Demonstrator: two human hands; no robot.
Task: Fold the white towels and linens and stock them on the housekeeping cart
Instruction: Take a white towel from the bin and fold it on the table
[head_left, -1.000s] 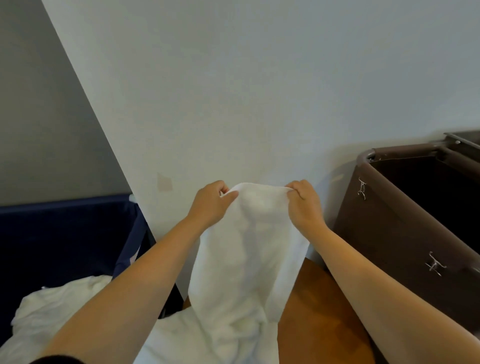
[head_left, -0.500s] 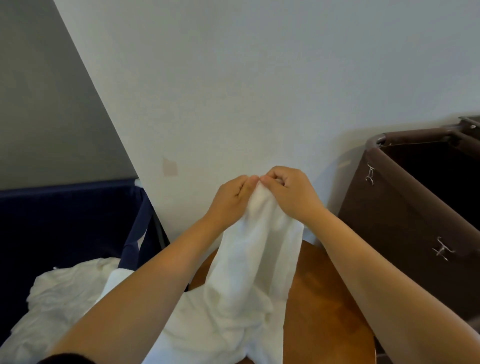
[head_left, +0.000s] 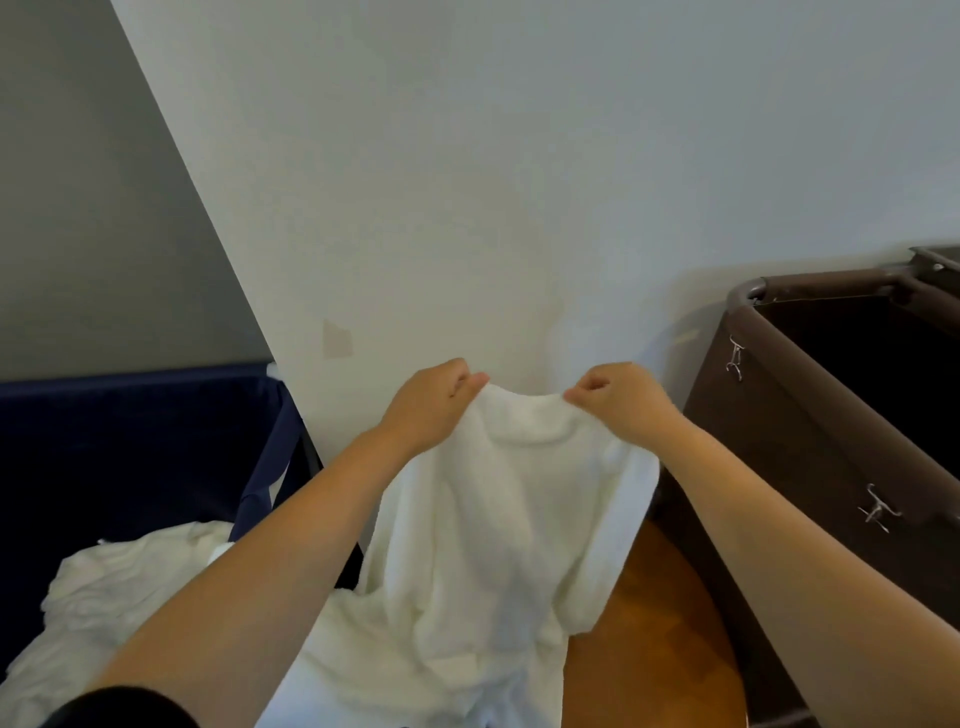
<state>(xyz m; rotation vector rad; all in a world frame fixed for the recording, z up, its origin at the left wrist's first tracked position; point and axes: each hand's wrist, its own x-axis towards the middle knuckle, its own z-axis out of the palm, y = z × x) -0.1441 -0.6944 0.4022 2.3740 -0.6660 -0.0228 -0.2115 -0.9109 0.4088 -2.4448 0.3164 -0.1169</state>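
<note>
Up front by the wall, L hand (head_left: 426, 410) & R hand (head_left: 621, 402) pinching top edge of white towel (head_left: 498, 519), apart, towel hanging onto wooden table (head_left: 654, 623), crumpled linens (head_left: 119, 597) in navy bin (head_left: 130, 441) at L, brown cart bag (head_left: 810, 441) at R.

Pale off-white painted wall (head_left: 519, 156) filled most of the view; a darker grey wall (head_left: 78, 208) met it along a slanting edge at left. A small beige square patch (head_left: 337, 339) sat low on the pale wall. A navy blue fabric-sided bin (head_left: 130, 441) stood at lower left, against the grey wall. A round, orange-brown wooden table (head_left: 660, 623) lay at the bottom, just beside a dark brown fabric-sided bin (head_left: 779, 467) at right. Two small metal clips (head_left: 734, 358) hung on the brown bin's outer wall.
</note>
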